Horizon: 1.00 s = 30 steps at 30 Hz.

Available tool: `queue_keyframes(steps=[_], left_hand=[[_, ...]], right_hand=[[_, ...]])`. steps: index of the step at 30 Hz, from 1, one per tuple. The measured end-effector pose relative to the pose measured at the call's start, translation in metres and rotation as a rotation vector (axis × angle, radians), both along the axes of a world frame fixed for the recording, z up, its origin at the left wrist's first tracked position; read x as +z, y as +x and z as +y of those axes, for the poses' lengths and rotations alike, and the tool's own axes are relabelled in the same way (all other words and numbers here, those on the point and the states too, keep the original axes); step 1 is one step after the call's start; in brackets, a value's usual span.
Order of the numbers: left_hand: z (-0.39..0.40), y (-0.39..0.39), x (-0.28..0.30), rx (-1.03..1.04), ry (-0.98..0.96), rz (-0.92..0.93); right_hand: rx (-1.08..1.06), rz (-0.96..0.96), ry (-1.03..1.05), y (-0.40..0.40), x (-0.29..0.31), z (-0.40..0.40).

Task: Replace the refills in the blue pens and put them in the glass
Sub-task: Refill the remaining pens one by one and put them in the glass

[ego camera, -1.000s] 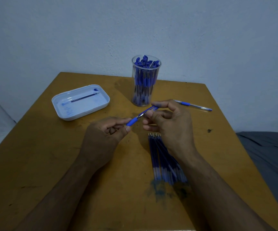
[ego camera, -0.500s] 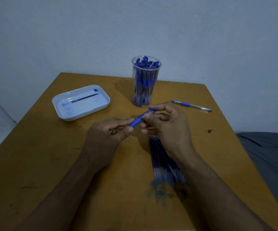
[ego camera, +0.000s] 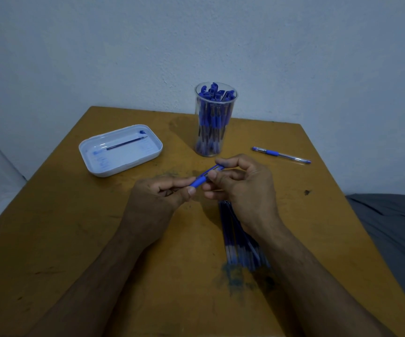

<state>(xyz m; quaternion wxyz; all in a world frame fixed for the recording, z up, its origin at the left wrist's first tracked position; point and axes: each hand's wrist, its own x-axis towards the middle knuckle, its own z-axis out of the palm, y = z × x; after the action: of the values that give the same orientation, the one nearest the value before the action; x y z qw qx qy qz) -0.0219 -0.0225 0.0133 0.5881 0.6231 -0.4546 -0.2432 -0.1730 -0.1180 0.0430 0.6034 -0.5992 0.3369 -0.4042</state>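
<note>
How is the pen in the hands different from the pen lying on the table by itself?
The held pen is up off the table, gripped by the left hand and right hand; the loose pen lies flat on the table, untouched. The held pen is mostly hidden by fingers; the loose pen shows its whole length. The held pen points away towards the glass; the loose one lies sideways to the right of it. Both have blue grips.
</note>
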Motion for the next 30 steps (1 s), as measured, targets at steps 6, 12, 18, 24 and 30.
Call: queue_keyframes(steps=[6, 12, 18, 24, 30], left_hand=[[0.0, 0.001, -0.002, 0.004, 0.0, 0.051], [-0.005, 0.0, -0.002, -0.035, 0.018, 0.059], [0.001, 0.008, -0.005, -0.081, 0.029, -0.114], [-0.001, 0.01, -0.003, -0.027, 0.2, -0.479], [-0.035, 0.019, -0.005, -0.03, 0.352, -0.731]], right_hand=[[0.025, 0.007, 0.009, 0.004, -0.002, 0.003], [0.006, -0.005, 0.012, 0.008, 0.0, 0.005], [-0.083, 0.049, -0.133, 0.002, 0.009, -0.001], [-0.209, 0.082, -0.26, -0.004, 0.044, -0.009], [-0.259, 0.049, -0.446, 0.003, 0.123, -0.025]])
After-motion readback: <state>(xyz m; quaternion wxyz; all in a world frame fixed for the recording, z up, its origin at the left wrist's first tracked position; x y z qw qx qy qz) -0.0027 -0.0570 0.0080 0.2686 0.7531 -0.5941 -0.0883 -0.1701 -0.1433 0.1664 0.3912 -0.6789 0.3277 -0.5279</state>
